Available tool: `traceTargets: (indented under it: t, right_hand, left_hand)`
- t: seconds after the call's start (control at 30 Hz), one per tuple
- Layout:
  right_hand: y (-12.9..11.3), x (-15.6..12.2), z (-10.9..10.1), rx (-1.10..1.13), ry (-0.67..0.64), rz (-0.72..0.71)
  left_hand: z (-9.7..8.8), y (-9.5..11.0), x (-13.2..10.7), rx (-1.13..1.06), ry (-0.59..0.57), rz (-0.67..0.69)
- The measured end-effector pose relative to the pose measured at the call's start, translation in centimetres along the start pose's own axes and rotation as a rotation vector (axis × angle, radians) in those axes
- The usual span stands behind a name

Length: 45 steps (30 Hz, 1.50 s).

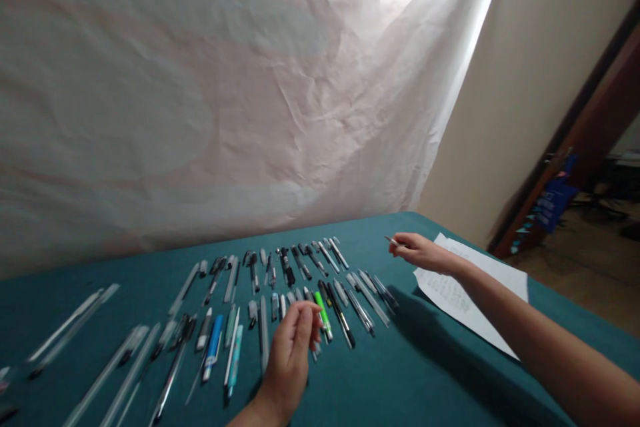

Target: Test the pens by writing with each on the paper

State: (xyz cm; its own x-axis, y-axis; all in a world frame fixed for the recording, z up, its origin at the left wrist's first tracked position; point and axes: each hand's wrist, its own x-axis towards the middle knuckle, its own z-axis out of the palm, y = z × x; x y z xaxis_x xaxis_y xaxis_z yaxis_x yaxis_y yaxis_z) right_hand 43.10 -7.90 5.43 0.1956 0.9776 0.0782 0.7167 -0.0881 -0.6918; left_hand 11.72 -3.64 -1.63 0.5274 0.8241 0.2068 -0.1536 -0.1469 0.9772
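Observation:
Many pens lie in rows (280,280) on a teal tablecloth (425,367). My left hand (293,350) hovers over the near row with its fingers curled together close to a green pen (323,315); whether it grips anything I cannot make out. My right hand (419,251) reaches out to the far right of the rows and pinches a thin pen (392,241) between its fingertips, just above the cloth. A white sheet of paper (480,293) with handwriting lies under my right forearm.
A crumpled white sheet hangs as a backdrop (225,93) behind the table. Longer clear pens (75,327) lie at the left end. A beige wall and a brown door frame (575,147) stand on the right, with blue items beside it.

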Motion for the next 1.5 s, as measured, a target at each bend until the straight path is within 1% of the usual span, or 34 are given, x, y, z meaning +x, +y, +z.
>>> traceTargets:
  t: [0.07, 0.13, 0.2, 0.27, 0.33, 0.4, 0.47, 0.57, 0.63, 0.73, 0.8, 0.87, 0.97, 1.07, 1.17, 1.27, 1.37, 1.5]
  right_hand:
    - [2.8, -0.9, -0.9, -0.124, -0.007, 0.059]
    - [4.8, -1.7, -1.4, -0.173, -0.044, 0.086]
    - [6.2, -2.1, -1.4, -0.2, -0.087, 0.101]
    - [6.9, -2.1, -1.2, -0.227, -0.109, 0.105]
    - [7.0, -1.8, -1.0, -0.251, -0.088, 0.092]
    - [6.6, -1.1, -1.0, -0.249, -0.034, 0.071]
    - [5.6, -0.4, -1.2, -0.207, 0.012, 0.07]
    - [3.7, 0.7, -1.2, -0.077, 0.073, 0.127]
    - [2.5, 1.3, -0.7, 0.029, 0.096, 0.17]
    - [1.1, 2.2, 1.0, 0.153, 0.081, 0.183]
    - [0.6, 2.8, 2.3, 0.186, 0.073, 0.183]
    - [0.3, 3.2, 3.3, 0.196, 0.078, 0.194]
    - [0.2, 3.4, 3.8, 0.207, 0.099, 0.211]
    - [0.5, 2.5, 2.9, 0.227, 0.165, 0.205]
    - [1.5, 0.9, 1.5, 0.285, 0.239, 0.147]
    - [3.5, -0.9, 0.3, 0.342, 0.269, 0.08]
    - [6.0, -2.5, -0.6, 0.396, 0.283, 0.076]
    - [9.2, -4.3, -1.3, 0.556, 0.279, 0.105]
  left_hand:
    - [0.1, 0.0, -0.1, 0.006, -0.016, -0.005]
    - [0.2, 0.1, -0.3, 0.018, -0.028, -0.011]
    - [0.3, 0.3, -0.4, 0.033, -0.029, -0.013]
    - [0.5, 0.5, -0.5, 0.044, -0.021, -0.007]
    - [0.6, 0.6, -0.5, 0.053, -0.009, -0.001]
    - [0.7, 0.6, -0.5, 0.063, -0.009, 0.001]
    - [0.7, 0.4, -0.5, 0.072, -0.022, 0.001]
    - [0.4, 0.2, -0.5, 0.131, -0.069, 0.036]
    - [0.2, 0.4, -0.6, 0.231, -0.128, 0.11]
    - [0.3, 1.0, -0.7, 0.424, -0.278, 0.309]
    - [0.9, 1.2, -0.8, 0.551, -0.399, 0.461]
    - [2.0, 1.2, -0.8, 0.67, -0.518, 0.573]
    - [4.2, 0.7, -0.8, 0.789, -0.675, 0.636]
    - [6.3, 0.1, -0.8, 0.844, -0.757, 0.625]
    - [7.7, -0.1, -0.7, 0.878, -0.807, 0.589]
    - [8.5, -0.2, -0.5, 0.89, -0.833, 0.548]
    - [8.7, -0.6, -0.5, 0.884, -0.856, 0.521]
    - [8.5, -1.0, -0.6, 0.851, -0.857, 0.514]
